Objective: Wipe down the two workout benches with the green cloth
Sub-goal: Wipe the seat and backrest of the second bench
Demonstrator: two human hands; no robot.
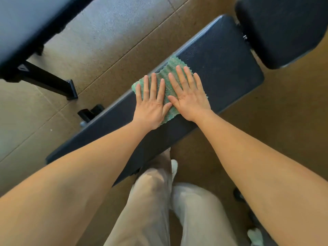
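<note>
A long dark padded bench [221, 64] runs diagonally from lower left to upper right. The green cloth [171, 68] lies spread flat on its middle. My left hand [150, 102] and my right hand [188, 93] both press flat on the cloth, side by side, fingers straight and spread, pointing toward the far edge. The hands cover most of the cloth. The bench's separate seat pad [284, 29] sits at the upper right. A second dark bench [26, 27] fills the upper left corner.
The second bench's black metal leg and foot [53, 82] stand on the tan rubber floor [115, 32] between the benches. A black bracket [90, 111] pokes out beside the near bench. My legs in light trousers [150, 210] stand against its near side.
</note>
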